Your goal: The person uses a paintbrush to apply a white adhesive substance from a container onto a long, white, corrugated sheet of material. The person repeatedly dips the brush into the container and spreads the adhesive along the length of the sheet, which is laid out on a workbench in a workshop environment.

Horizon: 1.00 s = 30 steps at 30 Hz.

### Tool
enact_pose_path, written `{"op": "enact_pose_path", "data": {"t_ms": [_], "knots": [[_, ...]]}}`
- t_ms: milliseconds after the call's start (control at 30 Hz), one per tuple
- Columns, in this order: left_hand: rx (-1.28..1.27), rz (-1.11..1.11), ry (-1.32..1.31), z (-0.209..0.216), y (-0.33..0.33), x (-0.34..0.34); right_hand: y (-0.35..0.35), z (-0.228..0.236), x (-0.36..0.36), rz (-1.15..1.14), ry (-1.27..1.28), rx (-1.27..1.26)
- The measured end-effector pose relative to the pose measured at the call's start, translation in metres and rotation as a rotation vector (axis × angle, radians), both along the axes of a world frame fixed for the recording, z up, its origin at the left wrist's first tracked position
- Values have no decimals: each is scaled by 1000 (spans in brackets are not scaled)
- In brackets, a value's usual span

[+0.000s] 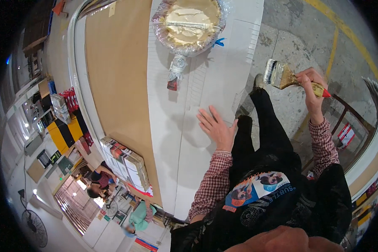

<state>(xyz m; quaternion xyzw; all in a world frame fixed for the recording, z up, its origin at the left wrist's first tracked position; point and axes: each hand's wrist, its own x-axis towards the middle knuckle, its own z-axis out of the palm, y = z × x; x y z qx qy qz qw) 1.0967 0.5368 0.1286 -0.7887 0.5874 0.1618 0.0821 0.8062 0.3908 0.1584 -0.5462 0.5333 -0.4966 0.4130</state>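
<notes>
My right hand [312, 86] grips a wide flat brush [282, 74] by its handle, out past the table's right edge above the floor. Pale paste coats the bristles, and the handle's end is red. My left hand [217, 128] lies on a long white sheet [197, 109], fingers spread, holding nothing. Farther up on the sheet stands a round pan [189, 25] wrapped in clear plastic. Thick cream-coloured paste [185, 19] fills it, with a paste-smeared bar or cord stretched across the top. Its wrapped handle [177, 69] points toward me.
Brown board [117, 75] covers the table left of the sheet. A bundled stack of printed sheets [126, 164] rests near its left edge. A metal-framed rack or chair [355, 113] stands at the right. Two people work beyond the table, lower left.
</notes>
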Motion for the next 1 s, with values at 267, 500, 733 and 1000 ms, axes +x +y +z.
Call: {"op": "enact_pose_path", "data": {"t_ms": [267,500,733,1000], "knots": [[-37,-101,325,19,2,45,24,-8,37,62,37,-46],[-15,-110,505,32,-8,69,21,-18,56,9,9,-90],[23,-104,505,32,-10,71,38,-18,66,115,-84,-36],[12,-130,467,34,-12,67,28,-26,65,90,86,-95]]}}
